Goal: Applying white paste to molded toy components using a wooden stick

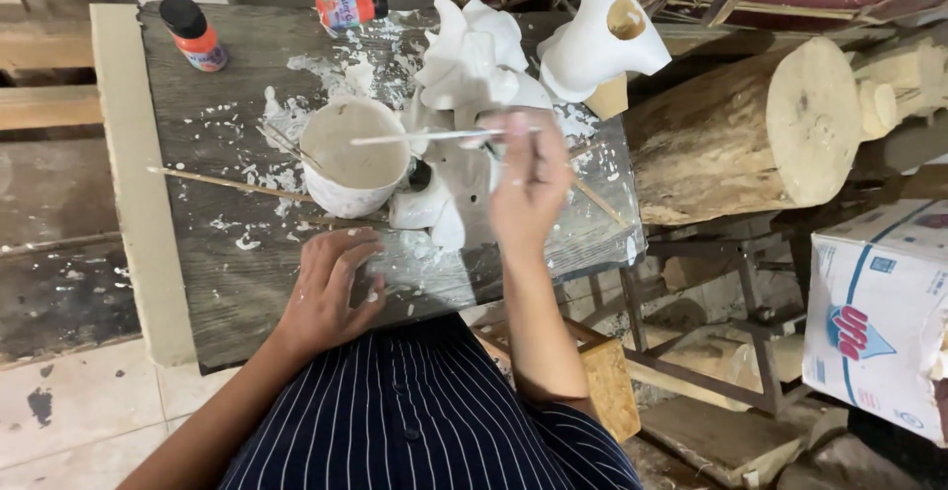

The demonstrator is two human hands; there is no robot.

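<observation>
Right hand: the right hand [528, 189] is up near the middle of the frame, fingers pinched around a thin white-coated brush [439, 136]. The brush lies flat across the air, and its far end reaches over the bowl.
Left hand: the left hand [331, 287] lies palm down on the worktop [222, 204], low and left of the middle. Its fingers are loosely bent and it holds nothing.
Bowl: a round white paint bowl [353, 157] stands on the worktop just left of the right hand. It is full of pale paint and messy on the outside.
White figure: a white carved figure [472, 65] stands behind the right hand, at the top middle. A second white carved piece [602, 40] with a round hole on top stands just to its right.
Small white pieces: more white parts [427, 208] lie between the bowl and the right hand.
Stick: a thin wooden stick [232, 185] lies on the worktop left of the bowl.
Paint bottles: one orange bottle [195, 34] with a black cap stands at the upper left. Another orange bottle [351, 6] lies on its side at the top.
Worktop: dark wood, with white paint splashes all over.
Log: a thick log [741, 134] lies on the right.
Box: a white cardboard box [879, 312] sits at the far right.
</observation>
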